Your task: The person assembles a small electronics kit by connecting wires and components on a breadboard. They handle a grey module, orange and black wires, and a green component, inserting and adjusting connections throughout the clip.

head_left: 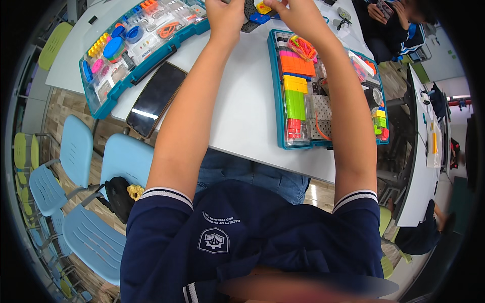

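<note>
Blue plastic piece (260, 18) — glossy phone screen (157, 96) — smooth tabletop (240, 111), matt cloth shirt (283, 227)

White table (242, 101), top showing between left forearm (194, 101) and right forearm (348, 96)
Left of left hand (226, 15): teal-rimmed case (107, 105), lying aslant
Nearer than left hand, just beside left forearm: dark-screened phone (155, 99), face up, near end at table's edge
Nearer than right hand (292, 12), partly hidden by right forearm: second teal case (279, 101)
Right of right hand: small grey-black pieces (344, 15)
Far left of left hand: small dark block (92, 19)
</note>
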### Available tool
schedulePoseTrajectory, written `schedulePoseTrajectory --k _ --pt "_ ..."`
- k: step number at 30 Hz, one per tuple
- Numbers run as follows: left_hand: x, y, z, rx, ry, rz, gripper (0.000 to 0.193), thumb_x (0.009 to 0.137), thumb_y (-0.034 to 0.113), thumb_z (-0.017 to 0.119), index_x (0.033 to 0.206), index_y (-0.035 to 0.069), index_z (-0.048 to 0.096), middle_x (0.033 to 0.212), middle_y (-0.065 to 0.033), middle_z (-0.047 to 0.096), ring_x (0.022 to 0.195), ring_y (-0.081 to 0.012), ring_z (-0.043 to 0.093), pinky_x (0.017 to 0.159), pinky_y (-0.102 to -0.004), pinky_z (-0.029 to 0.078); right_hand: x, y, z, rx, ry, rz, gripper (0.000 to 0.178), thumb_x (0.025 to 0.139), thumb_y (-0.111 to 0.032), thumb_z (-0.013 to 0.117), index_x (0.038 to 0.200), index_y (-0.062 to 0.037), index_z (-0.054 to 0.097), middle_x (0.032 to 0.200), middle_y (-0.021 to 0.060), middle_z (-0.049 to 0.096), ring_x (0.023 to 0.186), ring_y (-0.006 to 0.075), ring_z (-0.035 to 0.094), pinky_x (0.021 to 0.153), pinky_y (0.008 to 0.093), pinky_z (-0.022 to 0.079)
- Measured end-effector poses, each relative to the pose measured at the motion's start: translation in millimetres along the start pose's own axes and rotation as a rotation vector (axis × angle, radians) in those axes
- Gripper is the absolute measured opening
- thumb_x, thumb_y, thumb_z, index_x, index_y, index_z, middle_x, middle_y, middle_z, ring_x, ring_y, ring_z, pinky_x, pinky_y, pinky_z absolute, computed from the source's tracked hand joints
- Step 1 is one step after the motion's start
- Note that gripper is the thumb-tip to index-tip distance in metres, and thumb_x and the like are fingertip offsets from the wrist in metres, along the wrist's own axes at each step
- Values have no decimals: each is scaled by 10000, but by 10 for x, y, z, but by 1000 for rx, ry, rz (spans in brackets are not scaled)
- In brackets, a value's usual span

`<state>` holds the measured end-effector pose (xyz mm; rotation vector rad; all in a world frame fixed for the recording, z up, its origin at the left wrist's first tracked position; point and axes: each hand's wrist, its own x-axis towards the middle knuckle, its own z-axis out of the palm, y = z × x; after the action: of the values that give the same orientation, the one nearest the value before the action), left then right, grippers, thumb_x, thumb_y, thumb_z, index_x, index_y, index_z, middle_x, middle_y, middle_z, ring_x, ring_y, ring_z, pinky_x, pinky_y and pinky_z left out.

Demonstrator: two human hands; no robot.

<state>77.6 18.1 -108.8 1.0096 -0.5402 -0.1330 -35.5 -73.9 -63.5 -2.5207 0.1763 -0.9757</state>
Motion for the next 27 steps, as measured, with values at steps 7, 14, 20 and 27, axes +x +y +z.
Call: schedulePoseTrajectory --k 7,14,20,27 --pt "-22 -6 12 -108 -196 42 435 916 214 698 1250 25 493 1105 -72 611 982 -138 591 842 -283 483 50 147 -91 201 -300 309 127 899 -99 647 879 26 645 742 71 634 687 137 590 651 299 486" --pt "-17 -24 9 -161 -233 69 434 928 194 681 1265 19 472 1155 -83 602 1019 -149 582 872 -283 476 57 208 -98 165 -322 301 135 896 -110 646 851 17 632 727 53 620 678 128 562 632 293 463" --pt "-8 -33 7 -170 -269 19 449 928 185 681 1278 25 451 1155 -87 600 1005 -149 590 859 -283 487 31 199 -98 148 -327 272 149 904 -114 634 823 10 614 702 34 588 659 125 529 623 297 441" --pt "-22 -35 5 -255 -312 -2 462 923 191 689 1277 35 436 1110 -70 600 954 -135 597 816 -274 501 38 250 -78 216 -383 348 159 927 -126 620 843 8 617 715 19 584 665 113 520 623 283 435"
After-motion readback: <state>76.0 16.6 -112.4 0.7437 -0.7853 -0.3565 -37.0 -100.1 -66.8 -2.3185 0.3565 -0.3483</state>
